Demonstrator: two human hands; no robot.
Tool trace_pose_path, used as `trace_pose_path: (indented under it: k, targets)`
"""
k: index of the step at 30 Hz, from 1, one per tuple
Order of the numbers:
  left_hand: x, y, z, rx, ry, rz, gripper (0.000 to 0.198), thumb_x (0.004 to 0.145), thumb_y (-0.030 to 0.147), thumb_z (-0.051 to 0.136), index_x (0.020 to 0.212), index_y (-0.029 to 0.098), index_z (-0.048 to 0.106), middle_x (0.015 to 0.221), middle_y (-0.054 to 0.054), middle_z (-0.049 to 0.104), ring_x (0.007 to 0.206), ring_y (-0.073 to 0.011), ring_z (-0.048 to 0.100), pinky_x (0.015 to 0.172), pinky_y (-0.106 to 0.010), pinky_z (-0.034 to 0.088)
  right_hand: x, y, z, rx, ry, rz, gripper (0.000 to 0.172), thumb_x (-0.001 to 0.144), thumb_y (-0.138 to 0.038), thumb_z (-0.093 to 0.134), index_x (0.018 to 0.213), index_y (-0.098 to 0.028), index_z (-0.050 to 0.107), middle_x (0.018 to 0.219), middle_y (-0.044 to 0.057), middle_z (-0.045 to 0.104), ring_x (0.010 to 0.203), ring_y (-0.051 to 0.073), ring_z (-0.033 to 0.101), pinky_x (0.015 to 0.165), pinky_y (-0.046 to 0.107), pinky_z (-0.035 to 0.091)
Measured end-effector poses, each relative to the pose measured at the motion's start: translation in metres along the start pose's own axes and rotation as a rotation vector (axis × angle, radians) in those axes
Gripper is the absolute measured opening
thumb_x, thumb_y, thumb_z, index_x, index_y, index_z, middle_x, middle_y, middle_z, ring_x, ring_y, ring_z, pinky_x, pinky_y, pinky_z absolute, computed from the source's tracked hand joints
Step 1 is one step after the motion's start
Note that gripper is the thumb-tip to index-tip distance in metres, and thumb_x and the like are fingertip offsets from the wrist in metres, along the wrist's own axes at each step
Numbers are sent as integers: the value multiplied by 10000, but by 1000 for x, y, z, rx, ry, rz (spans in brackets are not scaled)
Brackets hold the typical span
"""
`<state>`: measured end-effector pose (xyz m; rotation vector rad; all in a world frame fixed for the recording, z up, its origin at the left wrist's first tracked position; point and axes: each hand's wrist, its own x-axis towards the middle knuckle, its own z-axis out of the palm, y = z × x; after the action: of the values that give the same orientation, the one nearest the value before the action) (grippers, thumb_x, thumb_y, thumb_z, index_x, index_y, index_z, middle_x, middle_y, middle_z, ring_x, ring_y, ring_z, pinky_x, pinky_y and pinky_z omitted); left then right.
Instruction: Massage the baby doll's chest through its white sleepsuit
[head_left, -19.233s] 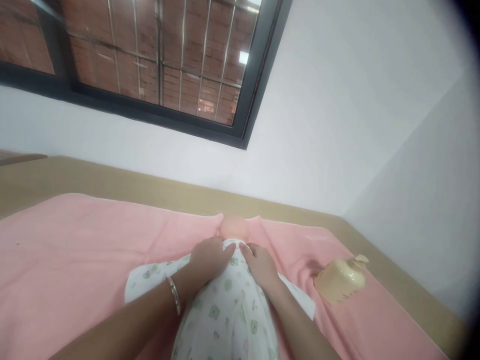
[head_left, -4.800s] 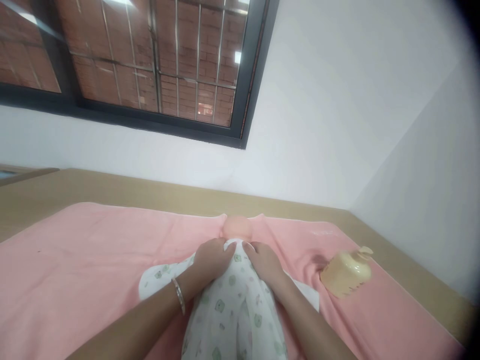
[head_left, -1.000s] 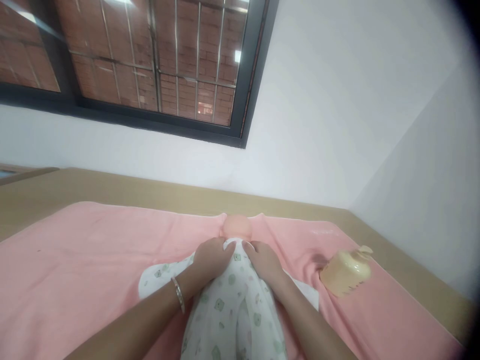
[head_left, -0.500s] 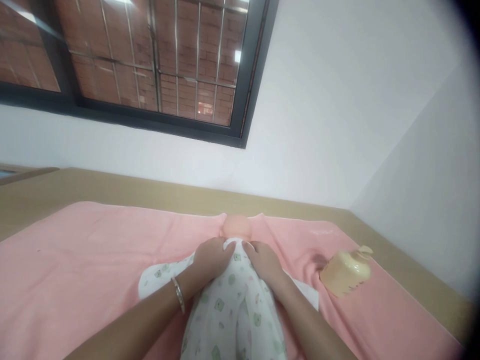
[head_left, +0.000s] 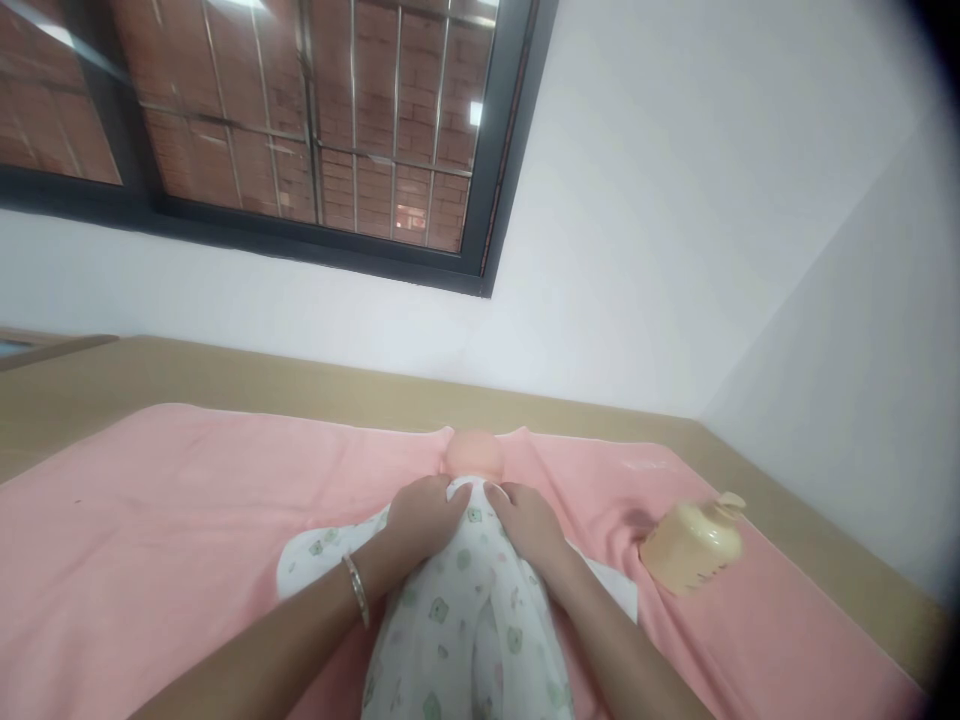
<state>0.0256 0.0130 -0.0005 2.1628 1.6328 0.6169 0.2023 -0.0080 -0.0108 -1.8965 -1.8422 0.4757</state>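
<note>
A window [head_left: 315,120] stands at eleven o'clock from the hands, and a pink cloth [head_left: 225,480] covers most of the tan surface [head_left: 300,388]. In the centre lies what looks like a doll [head_left: 474,452], towards twelve o'clock, under a printed gown [head_left: 457,600]. The left hand [head_left: 427,515] and right hand [head_left: 529,520] rest near each other but apart, thumbs on the gown's top; the fingers are hidden, so I cannot tell their grip. The bottle [head_left: 694,548] tilts at three o'clock. I would advise light, even pressure from both sides.
</note>
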Motion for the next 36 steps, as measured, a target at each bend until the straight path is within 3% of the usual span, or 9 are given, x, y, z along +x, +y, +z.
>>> trace_pose_path:
  k: [36]
  targets:
    - [0,2,-2,11,-4,5,484,872,537,280,783,204,620,823,-63,678,746,-224,608,648,-320,418,0,0,-1,-23,4,-3,590,906,-581,234,786,-174,644,787,66,657,683,160,537,562,241,275]
